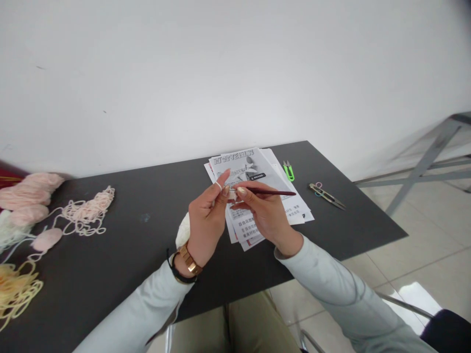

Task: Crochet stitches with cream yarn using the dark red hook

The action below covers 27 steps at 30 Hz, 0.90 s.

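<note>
My right hand (267, 211) is closed around a dark red crochet hook (275, 191), whose handle points right. The hook's tip meets a small piece of white crochet work (232, 195) pinched between thumb and finger of my left hand (209, 213). White yarn loops over the raised left index finger. Partly hidden behind my left wrist lies a ball of white yarn (183, 230). Both hands are above a stack of printed sheets (265, 228) with a flower picture and text.
Green thread snips (288, 171) and metal thread snips (327, 195) lie right of the sheets on the black table (128, 274). Pink yarn skeins (27, 193), a loose pink yarn tangle (90, 213) and yellow yarn (16, 291) are at the left. A white wall (206, 73) stands behind.
</note>
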### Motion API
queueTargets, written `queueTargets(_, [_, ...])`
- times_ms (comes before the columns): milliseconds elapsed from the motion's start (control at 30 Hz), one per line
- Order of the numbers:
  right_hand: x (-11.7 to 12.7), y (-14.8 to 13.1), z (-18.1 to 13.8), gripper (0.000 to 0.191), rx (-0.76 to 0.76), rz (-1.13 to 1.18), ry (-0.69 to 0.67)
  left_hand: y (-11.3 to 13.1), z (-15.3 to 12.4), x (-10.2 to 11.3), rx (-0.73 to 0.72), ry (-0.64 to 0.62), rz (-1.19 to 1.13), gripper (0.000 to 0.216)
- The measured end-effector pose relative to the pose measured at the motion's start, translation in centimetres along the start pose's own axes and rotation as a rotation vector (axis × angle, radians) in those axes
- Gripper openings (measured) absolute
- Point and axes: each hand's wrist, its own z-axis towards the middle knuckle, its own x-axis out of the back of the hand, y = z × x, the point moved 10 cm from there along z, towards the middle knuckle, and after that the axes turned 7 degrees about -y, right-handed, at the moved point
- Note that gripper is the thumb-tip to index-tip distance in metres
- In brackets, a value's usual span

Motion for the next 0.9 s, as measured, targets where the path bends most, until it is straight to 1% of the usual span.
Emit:
queueTargets(67, [-0.2,0.3,0.0,0.014,-0.021,-0.003,-0.013,0.3,-0.2,-0.1,-0.004,0.003,0.026,0.038])
queueTargets(167, [-0.4,0.4,0.0,0.014,-0.017,-0.028,-0.013,0.2,-0.4,-0.3,0.022,0.017,0.011,0.039])
queueTargets(267, [-0.2,0.4,0.0,0.013,-0.013,-0.017,0.01,-0.6,-0.5,-0.3,0.05,0.036,-0.078,0.038])
queueTargets(367, [0.0,0.1,0.0,0.013,-0.012,0.047,0.034,-1.2,0.0,-0.4,0.065,0.027,-0.225,0.032])
queueTargets(467, [0.3,-0.2,0.1,0.015,-0.017,0.076,0.035,-1.5,0.7,-0.6,0.132,-0.02,-0.412,0.021])
queueTargets(567, [0.7,-0.7,0.2,0.018,-0.007,0.079,0.033,-1.5,1.3,-1.3,0.254,-0.133,-0.528,0.015])
queueTargets(633, [1.1,-1.2,0.3,0.017,0.016,0.081,0.031,-1.3,1.6,-1.3,0.304,-0.184,-0.526,0.012])
queueTargets(700, [1.5,-1.8,0.3,0.017,0.049,0.073,0.04,-1.0,2.0,-0.9,0.304,-0.222,-0.47,0.011])
queueTargets(767, [1.8,-2.4,0.2,0.016,0.076,0.061,0.048,-1.2,2.2,-0.7,0.344,-0.263,-0.454,0.022])
queueTargets(800, [1.8,-2.6,0.2,0.015,0.083,0.052,0.045,-1.3,2.3,-0.4,0.358,-0.27,-0.451,0.024])
queueTargets(867, [1.6,-2.7,0.2,0.013,0.08,0.03,0.023,-1.3,2.7,0.2,0.349,-0.277,-0.398,0.031])
queueTargets(900, [1.4,-2.7,0.2,0.013,0.072,0.021,0.009,-1.2,2.7,0.2,0.352,-0.319,-0.343,0.038])
